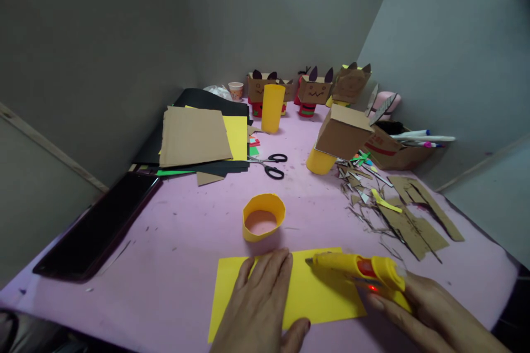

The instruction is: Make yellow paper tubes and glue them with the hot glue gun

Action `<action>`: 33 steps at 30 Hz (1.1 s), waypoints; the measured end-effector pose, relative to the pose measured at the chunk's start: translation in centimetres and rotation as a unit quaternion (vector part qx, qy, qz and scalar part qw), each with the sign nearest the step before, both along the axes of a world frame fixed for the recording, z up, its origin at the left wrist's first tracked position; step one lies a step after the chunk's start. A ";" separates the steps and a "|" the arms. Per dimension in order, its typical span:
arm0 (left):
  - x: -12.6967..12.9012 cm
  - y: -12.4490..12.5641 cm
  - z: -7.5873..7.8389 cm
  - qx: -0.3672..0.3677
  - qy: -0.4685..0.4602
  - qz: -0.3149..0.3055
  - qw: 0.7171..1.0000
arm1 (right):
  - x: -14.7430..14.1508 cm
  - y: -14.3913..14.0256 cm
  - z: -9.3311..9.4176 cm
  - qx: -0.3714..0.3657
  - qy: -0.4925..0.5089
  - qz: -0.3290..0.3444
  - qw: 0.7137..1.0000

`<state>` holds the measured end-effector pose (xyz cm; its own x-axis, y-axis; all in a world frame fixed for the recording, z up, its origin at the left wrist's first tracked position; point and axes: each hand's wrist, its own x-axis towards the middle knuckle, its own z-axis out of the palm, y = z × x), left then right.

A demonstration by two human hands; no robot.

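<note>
- My left hand [260, 303] lies flat and open on the yellow paper sheet [318, 292], palm down, pinning it to the pink tabletop [165, 265].
- My right hand [430, 314] is wrapped around the yellow glue gun [360, 273]; its nozzle points left, low over the sheet's upper edge, just beside my left fingertips.
- A small red light glows on the gun's underside, so I judge it is switched on.
- I see no glue line on the sheet yet; it lies flat and unrolled, so this piece looks barely begun.
- Just beyond the sheet stands a short yellow paper ring [264, 224], already rolled and closed.
- Further back a tall yellow tube [272, 108] stands upright, and a cardboard box head [343, 132] sits tilted on a short yellow tube.
- Along the back wall stand finished cardboard figures [314, 91] with dark ears, so several are done.
- Scissors [271, 164] lie untouched mid-table; cardboard scraps [409, 215] are strewn to the right.
- A dark phone [99, 226] lies on the left.
</note>
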<state>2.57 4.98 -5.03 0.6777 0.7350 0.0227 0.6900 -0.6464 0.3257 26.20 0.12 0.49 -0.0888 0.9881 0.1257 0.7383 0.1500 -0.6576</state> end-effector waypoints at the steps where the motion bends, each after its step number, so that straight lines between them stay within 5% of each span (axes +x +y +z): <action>1: 0.0 0.0 0.0 -0.001 0.000 -0.001 1.000 | 0.1 0.0 0.0 0.002 -0.001 0.001 1.000; 33: -0.2 -0.1 -0.2 0.020 -0.015 0.003 1.000 | 0.1 0.1 -0.1 0.005 -0.001 0.009 1.000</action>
